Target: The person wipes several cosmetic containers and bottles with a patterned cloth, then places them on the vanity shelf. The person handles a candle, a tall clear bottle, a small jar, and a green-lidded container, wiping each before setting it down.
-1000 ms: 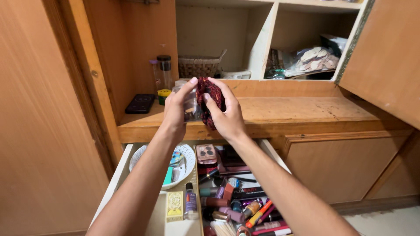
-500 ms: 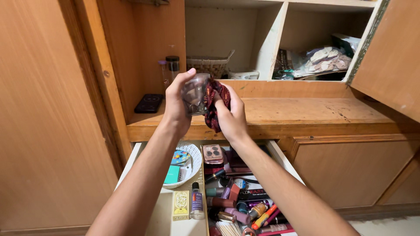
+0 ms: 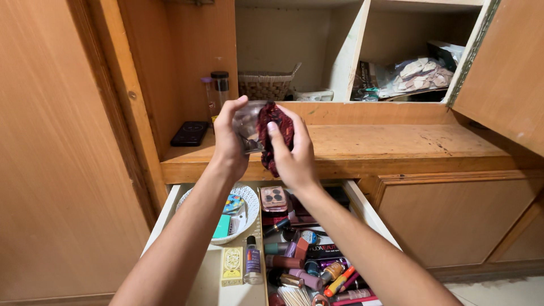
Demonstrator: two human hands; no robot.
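In front of us stands a wooden cupboard [image 3: 170, 73] with smooth orange-brown panels, its flat shelf [image 3: 385, 144] worn and scuffed in pale patches. Below the shelf an open drawer [image 3: 362, 207] with pale walls is crowded with small cosmetics: tubes, sticks and one square palette [image 3: 274, 198] with round pans. At the drawer's left lies one round white perforated dish [image 3: 247, 199], and just in front of it one small clear bottle [image 3: 252, 262] with a black cap stands beside one pale yellow box [image 3: 231, 265].

Above, at the back, we count two pale open compartments; one woven basket [image 3: 265, 85] sits in the left one, and crinkled plastic packets [image 3: 416, 75] fill the right. One flat black rectangular device [image 3: 190, 133] lies on the shelf's left end, with one tall clear jar [image 3: 220, 88] capped in black behind it.

Over the shelf's front edge, above the drawer, our left hand [image 3: 229, 141] wraps its fingers round a small clear glass jar [image 3: 247, 126], thumb up on the top. The jar's long axis looks tilted, its open end turned towards the right hand, though the glass is partly hidden. Our right hand [image 3: 294, 153] is clenched on a dark red patterned cloth [image 3: 273, 119], soft and bunched, pressed against the jar's mouth, its loose end hanging below the palm.
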